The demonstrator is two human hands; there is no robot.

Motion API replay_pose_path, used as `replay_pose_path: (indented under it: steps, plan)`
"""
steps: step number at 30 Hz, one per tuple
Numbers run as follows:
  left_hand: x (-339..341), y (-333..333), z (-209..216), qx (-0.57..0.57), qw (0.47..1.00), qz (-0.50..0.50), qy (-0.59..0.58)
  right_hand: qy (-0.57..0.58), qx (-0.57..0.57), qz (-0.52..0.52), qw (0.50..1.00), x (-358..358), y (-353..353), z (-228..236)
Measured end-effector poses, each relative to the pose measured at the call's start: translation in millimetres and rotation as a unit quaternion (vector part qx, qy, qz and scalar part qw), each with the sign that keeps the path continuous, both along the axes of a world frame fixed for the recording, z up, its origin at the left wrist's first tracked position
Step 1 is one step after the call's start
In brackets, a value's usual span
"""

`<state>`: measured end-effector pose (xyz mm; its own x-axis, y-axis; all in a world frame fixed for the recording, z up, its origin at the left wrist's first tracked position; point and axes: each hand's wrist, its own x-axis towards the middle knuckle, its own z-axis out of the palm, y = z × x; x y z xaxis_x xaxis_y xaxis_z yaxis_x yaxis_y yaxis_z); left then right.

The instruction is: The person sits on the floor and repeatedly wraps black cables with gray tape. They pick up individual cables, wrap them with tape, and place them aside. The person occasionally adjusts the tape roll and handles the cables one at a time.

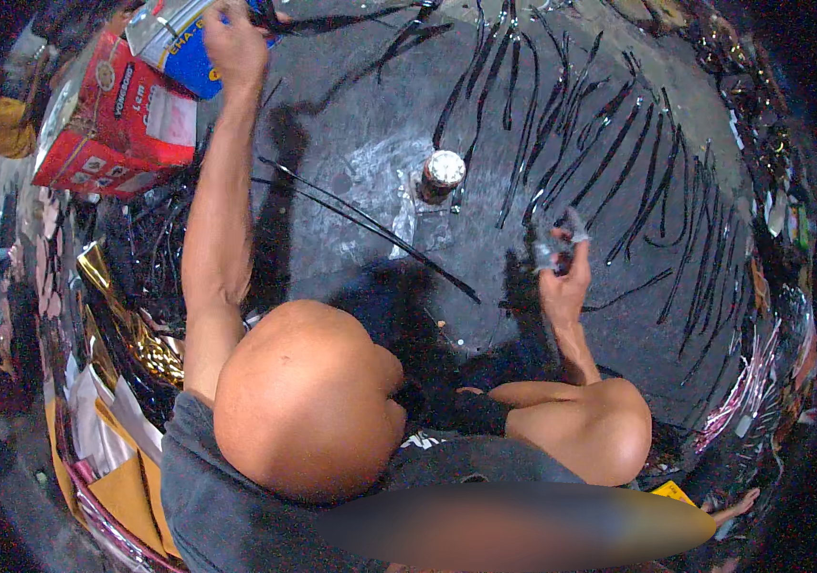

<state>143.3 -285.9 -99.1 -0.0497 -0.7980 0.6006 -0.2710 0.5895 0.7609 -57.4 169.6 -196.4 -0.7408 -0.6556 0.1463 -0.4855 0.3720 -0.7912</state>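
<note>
The grip of the right hand (566,272) stands loosely wide, pale film (576,225) at its fingertips; the left hand (236,50) is by the blue box (193,53), its hold unclear. Black strips (550,143) lie fanned on the floor (341,115); handling them singly should limit tangling.

Your bare left hand (236,48) is at the blue-and-white printed carton (184,43), its grip too blurred to tell. Just beside that carton sits a red cardboard box (107,115). Your bare right hand (566,282) is raised over the dark grey floor (351,115), pale see-through patches at its fingertips. Between your hands stands a short brown cylindrical container with a speckled white top (444,170). Thin glossy black strips (655,181) fan out beyond your right hand; crinkled gold foil (152,358) lies near your left arm.
</note>
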Motion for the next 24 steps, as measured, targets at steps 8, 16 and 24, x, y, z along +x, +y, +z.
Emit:
replay_pose_path:
  steps: [8, 16, 24]
  plan:
    - [-33, 172, 124, -0.079, 0.963, -0.250, 0.056, -0.111, -0.324, 0.112, 0.933, 20, -97, 146]
    - [-66, 244, 73, 0.200, 0.899, -0.388, 0.044, -0.295, -0.338, 0.053, 0.892, 70, -124, 133]
    - [-65, 230, 61, 0.155, 0.889, -0.430, 0.000, -0.081, -0.338, 0.015, 0.937, 45, -111, 118]
